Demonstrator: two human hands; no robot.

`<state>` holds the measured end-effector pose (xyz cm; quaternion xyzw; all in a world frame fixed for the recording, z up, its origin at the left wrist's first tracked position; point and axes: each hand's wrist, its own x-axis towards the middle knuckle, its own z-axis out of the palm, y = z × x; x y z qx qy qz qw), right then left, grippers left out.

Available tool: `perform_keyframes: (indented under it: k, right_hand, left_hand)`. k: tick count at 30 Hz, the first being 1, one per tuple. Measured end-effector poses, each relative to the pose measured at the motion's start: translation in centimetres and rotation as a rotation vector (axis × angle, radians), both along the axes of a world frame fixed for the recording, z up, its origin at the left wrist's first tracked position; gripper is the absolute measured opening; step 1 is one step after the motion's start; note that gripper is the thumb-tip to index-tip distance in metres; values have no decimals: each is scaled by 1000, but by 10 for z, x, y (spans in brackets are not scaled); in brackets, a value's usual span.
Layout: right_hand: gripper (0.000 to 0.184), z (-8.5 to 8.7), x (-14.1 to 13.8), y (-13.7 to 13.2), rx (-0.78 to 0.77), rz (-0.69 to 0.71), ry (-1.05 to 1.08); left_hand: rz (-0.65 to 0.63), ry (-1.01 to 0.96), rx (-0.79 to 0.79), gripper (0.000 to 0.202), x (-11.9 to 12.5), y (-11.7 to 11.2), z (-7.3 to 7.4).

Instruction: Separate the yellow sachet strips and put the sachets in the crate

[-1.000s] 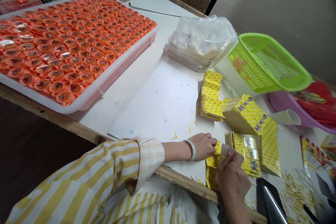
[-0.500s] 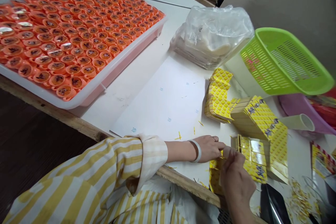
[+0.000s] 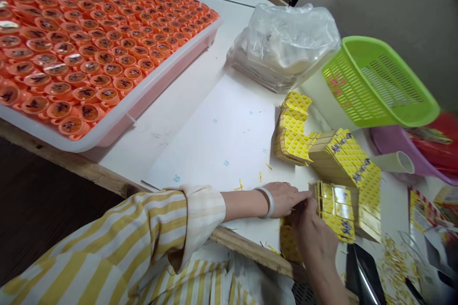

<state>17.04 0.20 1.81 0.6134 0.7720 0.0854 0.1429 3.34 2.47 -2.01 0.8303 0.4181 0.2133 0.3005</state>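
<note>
My left hand [image 3: 284,200], with a pale bangle at the wrist, is closed and its fingertips meet those of my right hand [image 3: 315,236] at the table's front edge. Both hands are pinched on a small yellow printed card, mostly hidden by the fingers. Under and left of my right hand lie more yellow printed cards [image 3: 289,244], partly covered. Close to my right fingers stand a row of shiny yellow cards [image 3: 336,207] and a long stack of yellow patterned cards [image 3: 358,162]. Another pile of yellow cards [image 3: 294,128] sits farther back.
A white tray [image 3: 171,66] full of orange round-topped pieces fills the left. White paper [image 3: 211,138] lies mid-table. Behind are a clear plastic bag [image 3: 286,47], a green basket [image 3: 379,81], a purple basin [image 3: 388,143] and a cup [image 3: 395,162]. Yellow scraps [image 3: 397,267] lie at right.
The view has shifted slightly, so most things sit farther left. My hands have drawn closer together, and the pale piece that showed between my fingers is now hidden.
</note>
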Motion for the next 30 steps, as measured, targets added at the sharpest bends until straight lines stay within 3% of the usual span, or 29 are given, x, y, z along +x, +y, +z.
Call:
perform_keyframes:
  k: [4,6,8,12,16,22,24,28,30]
  right_hand:
    - [50,1,15,-13,51,-178,580]
    - [50,3,24,-19,7,-276,765]
    - [45,6,29,-23,-54,-309,796]
    - [45,11,29,-21,-141,-181,720]
    - [43,14,28,-11,-240,-139,647]
    - [35,11,27,-14,-211,-133,645]
    - [35,8,28,-27,-151,-205,798]
    - [74,4,36,-56,-63,-474,1159]
    - [64,3,41,-64,-103,-529,1213]
  left_hand:
    - [20,47,10,56,3,-2,0]
    - [26,57,27,61,5,-2,-2]
    - [23,67,29,62,5,-3,-1]
    - [-8,93,-43,63,2,-2,6]
    - [-2,84,-77,68,-1,-1,11]
    - [-64,87,119,51,-3,-5,3]
    - [-48,100,136,51,-3,-6,1]
    - [-61,84,126,66,-3,-8,1]
    - [-60,83,116,67,-3,-8,2]
